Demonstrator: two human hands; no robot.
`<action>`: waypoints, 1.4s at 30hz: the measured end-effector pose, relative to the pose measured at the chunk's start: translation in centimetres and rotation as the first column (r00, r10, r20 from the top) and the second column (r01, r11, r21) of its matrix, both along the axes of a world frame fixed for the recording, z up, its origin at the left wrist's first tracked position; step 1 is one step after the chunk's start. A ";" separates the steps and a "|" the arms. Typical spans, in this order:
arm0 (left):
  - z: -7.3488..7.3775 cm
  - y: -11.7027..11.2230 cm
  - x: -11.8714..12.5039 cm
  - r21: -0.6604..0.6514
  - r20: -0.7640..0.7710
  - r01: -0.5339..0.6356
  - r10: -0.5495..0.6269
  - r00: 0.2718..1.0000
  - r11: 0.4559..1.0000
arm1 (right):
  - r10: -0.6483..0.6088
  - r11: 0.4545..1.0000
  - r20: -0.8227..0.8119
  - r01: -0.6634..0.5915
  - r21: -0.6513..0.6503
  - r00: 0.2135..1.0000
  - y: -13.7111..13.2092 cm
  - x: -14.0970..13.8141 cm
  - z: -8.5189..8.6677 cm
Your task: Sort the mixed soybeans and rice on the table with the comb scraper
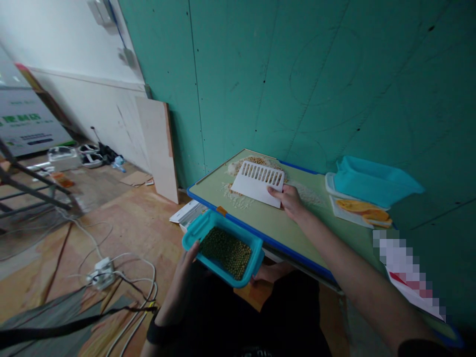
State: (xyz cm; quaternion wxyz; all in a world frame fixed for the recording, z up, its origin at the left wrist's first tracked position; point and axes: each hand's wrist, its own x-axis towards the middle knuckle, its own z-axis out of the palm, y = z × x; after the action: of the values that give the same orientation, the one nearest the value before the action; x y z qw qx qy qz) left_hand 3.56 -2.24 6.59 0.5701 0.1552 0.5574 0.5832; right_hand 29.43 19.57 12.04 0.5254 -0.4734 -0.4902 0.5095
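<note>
My left hand (186, 265) is closed on the left end of a turquoise plastic container (210, 220), held above my lap at the table's near edge. Inside lie dark green beans (217, 243) and tan beans (241, 258), in two adjoining patches. My right hand (290, 199) grips the lower right corner of a white slotted scraper (255, 188), thumb on top. That flat plate is tilted over the tabletop, its row of slots toward the wall. Behind it sits a pile of tan beans (256, 160), partly hidden. White grains (238, 199) are scattered around.
The blue-edged table (316, 253) stands against a green wall (260, 99). At its right are a turquoise bin (375, 178) and a white tray holding an orange-yellow cloth (366, 210). Cables and a power strip (102, 272) lie on the floor at left.
</note>
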 end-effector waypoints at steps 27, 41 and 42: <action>0.0 0.9 -0.4 -0.100 -0.013 -0.012 0.011 1.000 0.995 | 0.118 0.992 -0.002 -0.118 -0.036 0.993 -1.2 -1.3 0.5; 0.9 0.4 0.2 -0.020 0.030 -0.006 0.006 1.000 1.000 | 0.158 0.986 -0.018 -0.159 -0.047 0.987 -2.1 -1.7 0.8; 0.8 0.4 0.1 -0.026 0.032 -0.005 0.006 0.999 1.000 | 0.160 0.986 -0.016 -0.161 -0.045 0.987 -2.2 -1.7 0.8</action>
State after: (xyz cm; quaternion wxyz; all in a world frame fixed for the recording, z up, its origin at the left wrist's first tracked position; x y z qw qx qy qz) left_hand 3.71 -1.81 7.40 0.5795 0.1369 0.5562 0.5797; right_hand 27.76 17.40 12.82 0.4746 -0.4413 -0.5114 0.5643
